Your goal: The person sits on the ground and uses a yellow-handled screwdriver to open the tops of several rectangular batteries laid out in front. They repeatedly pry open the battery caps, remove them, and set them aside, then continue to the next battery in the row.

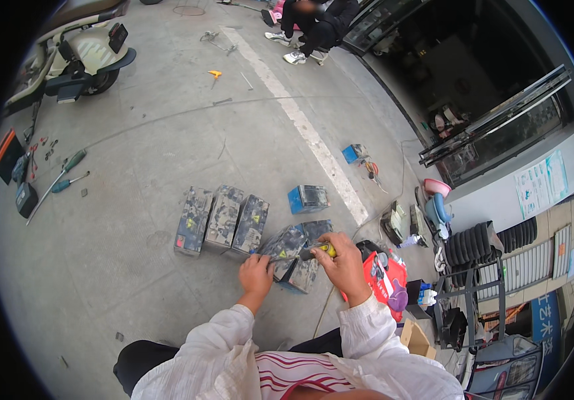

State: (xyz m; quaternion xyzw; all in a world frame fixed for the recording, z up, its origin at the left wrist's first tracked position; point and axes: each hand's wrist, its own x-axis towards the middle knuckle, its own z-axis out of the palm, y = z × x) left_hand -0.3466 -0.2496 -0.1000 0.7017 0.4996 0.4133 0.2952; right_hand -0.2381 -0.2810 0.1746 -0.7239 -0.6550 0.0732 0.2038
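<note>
My right hand grips the yellow and black handle of a screwdriver, held sideways above dusty batteries. Its shaft points left toward my left hand, whose curled fingers meet the tip end by the edge of a dark battery. What those fingers pinch is too small to tell. Beneath my right hand is another grimy battery, partly covered. To the left stand three dusty batteries in a row, the middle one among them. A blue-sided battery sits just beyond my hands.
Tools, including a long-shafted screwdriver, lie on the concrete at left near a parked scooter. A red bag with items on it is at my right. Farther off are a small blue battery, a yellow-handled tool and a seated person.
</note>
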